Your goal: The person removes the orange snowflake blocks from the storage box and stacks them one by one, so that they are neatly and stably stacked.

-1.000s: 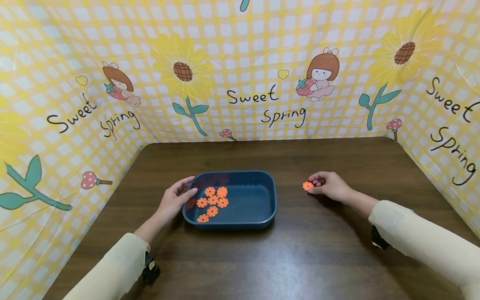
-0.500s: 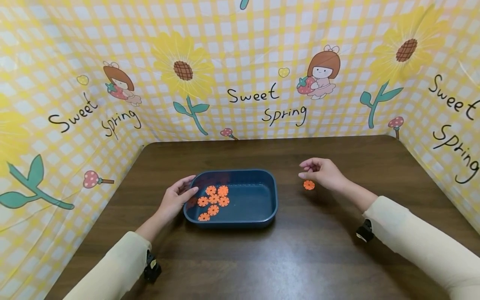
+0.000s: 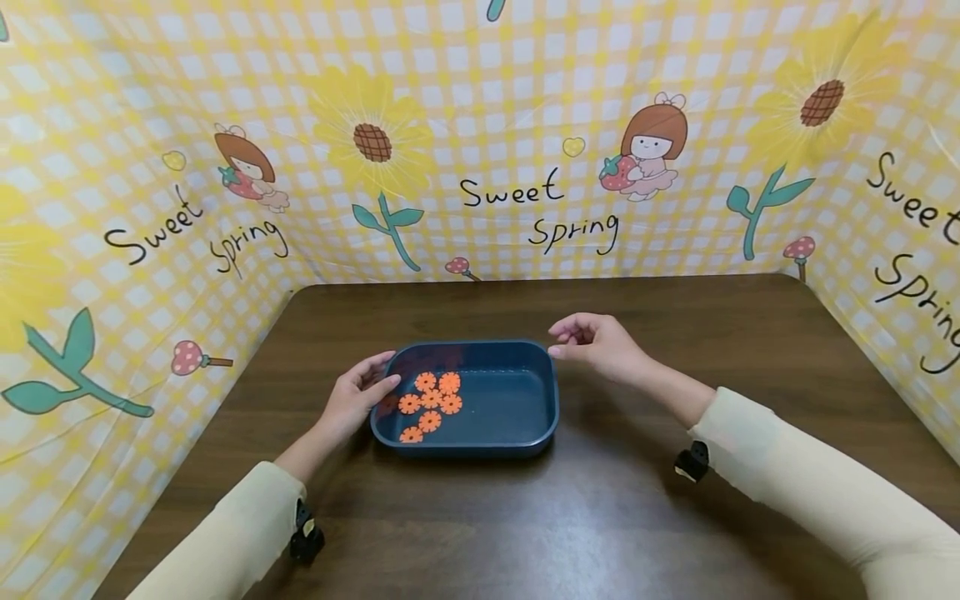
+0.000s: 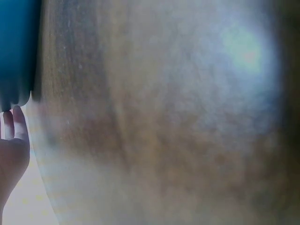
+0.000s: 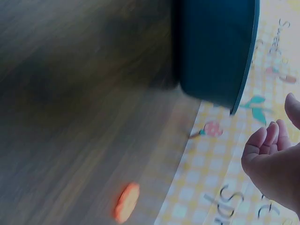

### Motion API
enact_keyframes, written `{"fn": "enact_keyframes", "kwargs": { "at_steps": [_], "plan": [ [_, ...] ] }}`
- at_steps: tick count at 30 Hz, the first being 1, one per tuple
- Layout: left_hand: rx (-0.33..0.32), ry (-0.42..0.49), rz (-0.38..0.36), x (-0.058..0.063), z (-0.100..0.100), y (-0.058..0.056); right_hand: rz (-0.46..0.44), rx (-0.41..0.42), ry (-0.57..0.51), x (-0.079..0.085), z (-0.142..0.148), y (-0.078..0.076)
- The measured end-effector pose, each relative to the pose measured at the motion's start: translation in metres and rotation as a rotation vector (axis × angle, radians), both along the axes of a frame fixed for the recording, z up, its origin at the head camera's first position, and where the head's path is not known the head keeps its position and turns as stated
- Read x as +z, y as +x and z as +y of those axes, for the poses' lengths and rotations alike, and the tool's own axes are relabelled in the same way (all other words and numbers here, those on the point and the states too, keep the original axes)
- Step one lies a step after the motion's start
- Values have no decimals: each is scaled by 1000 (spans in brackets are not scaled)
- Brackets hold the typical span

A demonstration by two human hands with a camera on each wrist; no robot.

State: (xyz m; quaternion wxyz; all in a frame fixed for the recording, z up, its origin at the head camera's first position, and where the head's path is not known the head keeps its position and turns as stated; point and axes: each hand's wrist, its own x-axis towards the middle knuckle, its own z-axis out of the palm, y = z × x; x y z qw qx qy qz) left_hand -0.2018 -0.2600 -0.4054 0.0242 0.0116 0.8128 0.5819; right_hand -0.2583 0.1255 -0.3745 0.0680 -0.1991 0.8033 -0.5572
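Note:
A dark blue rectangular plastic tub (image 3: pixel 510 408) sits on the table, with several orange notched flower-shaped discs (image 3: pixel 431 398) lying flat in its left half. My left hand (image 3: pixel 352 400) grips the tub's left end, thumb over the rim and fingers along the outside. Off the tub's far right corner, my right hand (image 3: pixel 600 346) is raised with loosely bent fingers, and nothing shows between them. One more orange disc (image 5: pixel 126 202) lies on the table below the right hand in the right wrist view. In the head view, the right hand and wrist hide that disc.
The dark brown wooden table (image 3: pixel 480 517) has rounded far corners. A yellow checked cloth (image 3: pixel 495 108) printed with flowers and lettering stands around its back and sides. Black devices, such as the wrist camera (image 3: pixel 692 461), are strapped to both wrists.
My right hand let go of the orange disc, leaving it on the table, then rose and moved left to the tub's right rim. The left hand stays on the tub.

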Motion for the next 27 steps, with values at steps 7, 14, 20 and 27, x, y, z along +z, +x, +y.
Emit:
{"fn": "enact_keyframes", "kwargs": {
  "at_steps": [7, 14, 20, 27],
  "plan": [
    [2, 10, -5, -3, 0, -2, 4, 87, 7, 3, -31, 6],
    [12, 6, 10, -23, -9, -13, 18, 157, 17, 0, -65, 9],
    [9, 4, 24, -25, -8, -13, -13, 166, 68, -5, -92, 10],
    [16, 0, 23, -25, -9, -12, -54, 229, 150, -7, -115, 10]
  ]
}}
